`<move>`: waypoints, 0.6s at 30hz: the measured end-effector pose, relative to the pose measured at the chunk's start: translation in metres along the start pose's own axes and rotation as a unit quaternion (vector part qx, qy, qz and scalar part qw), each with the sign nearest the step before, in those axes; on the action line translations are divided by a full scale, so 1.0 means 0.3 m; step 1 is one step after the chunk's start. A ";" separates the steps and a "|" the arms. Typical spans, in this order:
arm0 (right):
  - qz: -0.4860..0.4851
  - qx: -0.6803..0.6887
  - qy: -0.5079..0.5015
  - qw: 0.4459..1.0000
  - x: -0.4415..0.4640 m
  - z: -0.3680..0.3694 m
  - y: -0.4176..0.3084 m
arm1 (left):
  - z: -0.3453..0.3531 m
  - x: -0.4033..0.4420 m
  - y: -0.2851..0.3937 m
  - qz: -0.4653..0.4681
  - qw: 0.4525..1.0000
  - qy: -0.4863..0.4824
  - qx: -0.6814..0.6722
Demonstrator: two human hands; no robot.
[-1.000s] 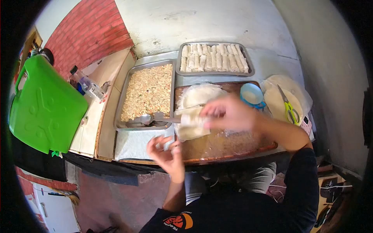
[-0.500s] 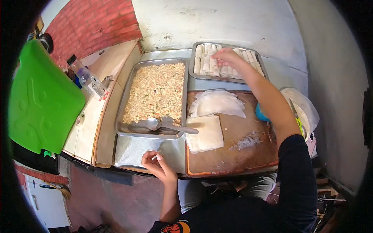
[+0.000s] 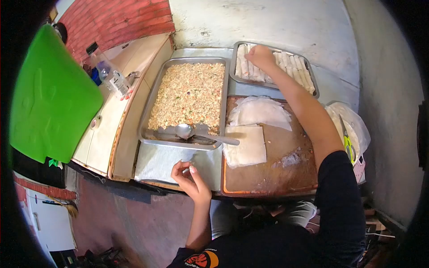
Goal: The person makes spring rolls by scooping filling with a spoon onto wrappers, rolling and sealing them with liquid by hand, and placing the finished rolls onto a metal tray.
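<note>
My right hand (image 3: pixel 261 58) is over the far metal tray (image 3: pixel 276 87), its fingers bent together at the uncooked spring rolls (image 3: pixel 292 67) lined up there. The hand hides whatever its fingertips hold. My left hand (image 3: pixel 192 182) hovers at the near edge of the counter, loosely curled, nothing visible in it. Behind it stands a large metal tray (image 3: pixel 145 129) of crumbly filling (image 3: pixel 187 91). A metal spoon (image 3: pixel 184 131) lies in that tray, its handle reaching over a stack of square wrappers (image 3: pixel 246 149). More thin wrappers (image 3: pixel 259 111) are fanned out behind the stack.
The wrappers lie on a brown board (image 3: pixel 286 174) with a whitish smear. At right are a plastic bag (image 3: pixel 353 120) and green-handled scissors (image 3: pixel 349 147). To the left, a clear bottle (image 3: pixel 107 73) stands on a tiled ledge (image 3: pixel 129 120) beside a green plastic chair back (image 3: pixel 49 102).
My right hand has moved slightly up over the spring rolls, its fingers more curled. My left hand keeps nearly the same pose. The whole view has shifted a little.
</note>
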State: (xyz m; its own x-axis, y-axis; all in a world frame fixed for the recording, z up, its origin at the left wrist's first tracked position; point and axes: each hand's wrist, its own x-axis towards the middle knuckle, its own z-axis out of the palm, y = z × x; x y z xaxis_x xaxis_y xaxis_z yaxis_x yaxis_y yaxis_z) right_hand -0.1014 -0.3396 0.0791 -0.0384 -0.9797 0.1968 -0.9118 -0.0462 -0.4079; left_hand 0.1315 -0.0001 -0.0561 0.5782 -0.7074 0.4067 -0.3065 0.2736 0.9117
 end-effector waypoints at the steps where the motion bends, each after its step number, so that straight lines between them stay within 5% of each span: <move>1: -0.060 -0.041 0.034 0.997 -0.042 -0.013 -0.011 | -0.001 0.001 0.002 -0.003 1.000 -0.006 0.002; 4: -0.216 -0.144 0.087 0.962 -0.182 -0.047 -0.031 | 0.001 0.008 0.011 -0.006 1.000 -0.019 -0.007; 7: -0.229 -0.192 -0.098 0.949 -0.391 -0.143 -0.064 | 0.000 0.016 0.039 -0.015 0.999 -0.031 -0.016; 13: -0.281 -0.011 -0.242 0.929 -0.638 -0.108 0.068 | 0.004 0.023 0.044 -0.004 0.999 -0.033 0.001; 18: -0.322 0.044 0.064 0.943 -0.803 0.069 0.112 | 0.014 0.023 0.043 0.029 0.999 -0.020 0.013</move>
State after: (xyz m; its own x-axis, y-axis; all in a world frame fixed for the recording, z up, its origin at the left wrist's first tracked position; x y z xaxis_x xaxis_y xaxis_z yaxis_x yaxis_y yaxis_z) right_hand -0.1142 -0.1091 -0.0004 0.4578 -0.7114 0.5333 -0.7256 -0.6456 -0.2382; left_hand 0.1283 -0.0041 -0.0418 0.5292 -0.7159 0.4555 -0.3581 0.2982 0.8848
